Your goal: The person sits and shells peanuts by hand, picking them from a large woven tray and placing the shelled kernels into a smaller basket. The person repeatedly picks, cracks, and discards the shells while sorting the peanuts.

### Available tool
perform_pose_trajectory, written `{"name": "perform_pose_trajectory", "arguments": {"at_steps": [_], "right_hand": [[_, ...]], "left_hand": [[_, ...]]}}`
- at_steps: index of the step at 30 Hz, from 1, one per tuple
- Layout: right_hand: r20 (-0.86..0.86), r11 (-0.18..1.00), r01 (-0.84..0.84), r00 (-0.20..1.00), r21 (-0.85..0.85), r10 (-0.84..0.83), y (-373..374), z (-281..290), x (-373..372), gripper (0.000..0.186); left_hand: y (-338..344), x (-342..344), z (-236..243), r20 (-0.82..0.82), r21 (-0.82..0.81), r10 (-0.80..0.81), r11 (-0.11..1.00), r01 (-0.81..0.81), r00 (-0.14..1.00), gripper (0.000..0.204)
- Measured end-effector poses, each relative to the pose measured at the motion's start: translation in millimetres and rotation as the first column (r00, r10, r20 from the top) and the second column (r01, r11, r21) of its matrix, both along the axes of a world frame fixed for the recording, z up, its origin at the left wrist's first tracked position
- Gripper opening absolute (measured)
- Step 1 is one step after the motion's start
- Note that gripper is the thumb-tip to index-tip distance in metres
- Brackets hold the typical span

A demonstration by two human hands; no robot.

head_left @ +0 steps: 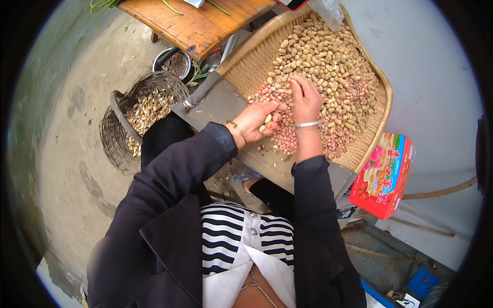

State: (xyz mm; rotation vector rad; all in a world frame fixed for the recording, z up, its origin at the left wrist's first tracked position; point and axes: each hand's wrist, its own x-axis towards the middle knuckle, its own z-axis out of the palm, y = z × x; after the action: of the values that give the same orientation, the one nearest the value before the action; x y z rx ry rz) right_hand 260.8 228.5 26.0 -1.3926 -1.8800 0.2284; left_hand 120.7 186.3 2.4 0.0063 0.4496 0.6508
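Note:
A wide woven winnowing basket (382, 110) lies before me, heaped with unshelled peanuts (328, 56) at the back. Shelled pink peanut kernels (287, 139) spread over its nearer part. My left hand (256, 121), with a gold-coloured bangle, is closed around a few unshelled peanuts (265, 123) above the kernels. To its right, my right hand (307, 102), wearing a silver bangle, hovers close over the heap. Its fingers are bent and drawn together; whether anything is between them is hidden.
At left, a handled wicker basket (105, 134) holds empty peanut shells (150, 109). Behind it stands a metal pot (186, 72) with dark contents. A wooden table (197, 25) borders the far left, and a red box (382, 177) stands right of the winnowing basket.

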Motion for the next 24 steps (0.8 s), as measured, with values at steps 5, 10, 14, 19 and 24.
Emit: {"name": "perform_pose_trajectory", "arguments": {"at_steps": [5,10,14,19,24], "right_hand": [[-0.518,0.855,-0.033,0.808,-0.517,-0.282,3.6,-8.0,35.1,0.018],[-0.381,0.713,-0.307,0.923,-0.631,0.061,-9.5,10.2,14.0,0.015],[0.065,0.949,0.061,0.997,-0.309,-0.043,30.4,-7.1,10.5,0.016],[0.508,0.995,0.101,0.856,0.025,-0.099,65.7,-21.3,-8.5,0.011],[0.244,0.999,0.048,0.969,-0.009,-0.045,67.1,-22.4,0.6,0.01]], "left_hand": [[-0.5,1.2,-5.1,-0.074,0.058,0.041,0.998,-0.036,0.996,0.033],[3.6,-7.8,-3.2,-0.026,0.029,0.049,0.998,-0.049,0.998,0.049],[8.0,-6.1,-2.0,-0.075,0.023,0.112,0.994,-0.11,0.991,0.038],[11.6,-8.2,-12.9,-0.011,0.061,0.153,0.986,-0.152,0.988,0.03],[19.1,-15.4,-5.1,0.002,0.034,0.241,0.97,-0.241,0.971,0.033]]}}
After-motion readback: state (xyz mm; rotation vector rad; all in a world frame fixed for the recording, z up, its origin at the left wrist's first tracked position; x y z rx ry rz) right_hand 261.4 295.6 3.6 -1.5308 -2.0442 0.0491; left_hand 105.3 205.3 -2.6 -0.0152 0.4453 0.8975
